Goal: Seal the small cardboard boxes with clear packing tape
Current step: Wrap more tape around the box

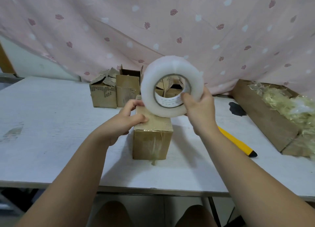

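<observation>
Cardboard box stands mid-desk. Tape roll is above the box's far top edge, held by right hand. Left hand grips the box top on its left side. Cluster of small boxes sits behind, toward the desk's back. Utility knife lies on the desk right of the box. Open carton with shredded filler in it is at the far right. Curtain hangs behind all.
</observation>
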Motion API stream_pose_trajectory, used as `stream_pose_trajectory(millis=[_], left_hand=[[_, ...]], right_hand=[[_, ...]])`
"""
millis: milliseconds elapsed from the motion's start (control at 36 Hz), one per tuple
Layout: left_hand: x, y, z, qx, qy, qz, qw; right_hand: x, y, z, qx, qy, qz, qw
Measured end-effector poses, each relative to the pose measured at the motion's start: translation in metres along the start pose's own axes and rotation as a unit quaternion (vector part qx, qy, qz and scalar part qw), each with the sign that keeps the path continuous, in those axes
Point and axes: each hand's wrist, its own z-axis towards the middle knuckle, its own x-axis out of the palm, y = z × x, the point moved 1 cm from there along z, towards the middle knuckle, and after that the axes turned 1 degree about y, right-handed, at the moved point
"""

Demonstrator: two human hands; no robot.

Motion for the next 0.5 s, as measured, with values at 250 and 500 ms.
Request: stream_pose_trajectory(millis=[250,500], left_hand=[[0.002,0.001,-0.002,-0.005,0.006,-0.026,1.0],[0.001,0.005,-0.001,-0.015,0.006,-0.036,0.999]], right_hand=[[-0.048,-0.027,0.005,0.028,-0.05,-0.029,0.998],[-0.066,-0.063,-0.006,0.059,-0.065,-0.059,0.994]])
